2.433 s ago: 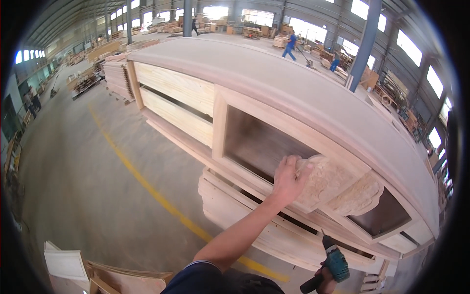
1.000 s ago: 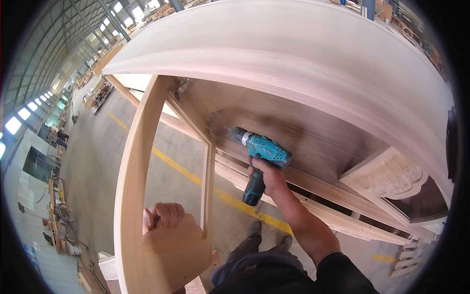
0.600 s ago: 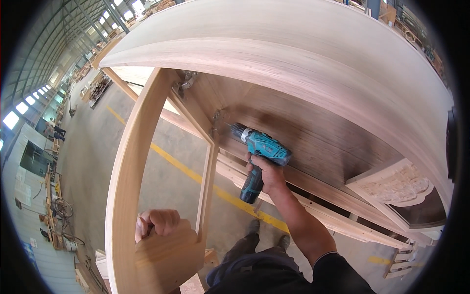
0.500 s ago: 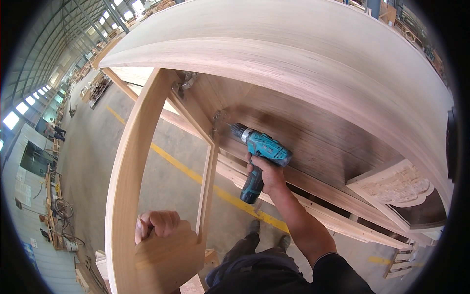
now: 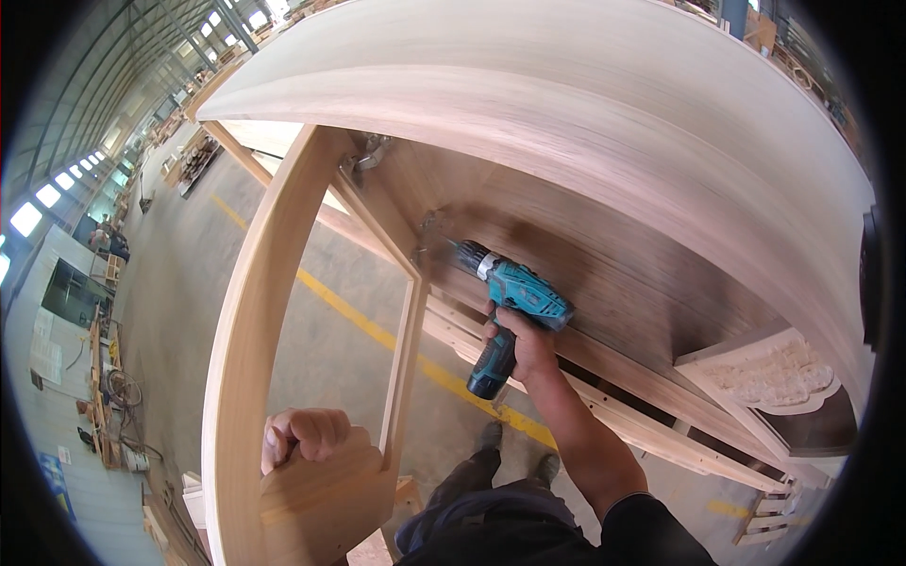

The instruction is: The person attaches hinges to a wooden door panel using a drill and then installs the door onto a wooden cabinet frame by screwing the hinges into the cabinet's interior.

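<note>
My right hand [image 5: 527,347] is wrapped round the grip of a teal and black cordless drill [image 5: 528,294]. The drill's chuck points up and left, at the lower metal hinge [image 5: 429,231] inside a wooden cabinet [image 5: 528,203]. Whether the bit touches a screw there is too blurred to tell. An open wooden door frame [image 5: 241,311] stands at the left, joined to the cabinet by hinges. Over the edge of the door's solid lower panel [image 5: 330,491] my left hand [image 5: 310,436] is closed, its fingers curled and its thumb side toward the frame.
A second metal hinge [image 5: 368,156] sits near the cabinet's upper corner. A carved wooden panel [image 5: 769,377] is at the cabinet's right side. A broad curved wooden piece [image 5: 528,57] spans the top. A yellow line [image 5: 349,321] crosses the concrete floor. A wooden pallet [image 5: 766,514] lies at lower right.
The view has shifted slightly, carrying the cabinet a little to the right. The drill sits marginally lower against the lower hinge. My left hand keeps its hold on the door panel.
</note>
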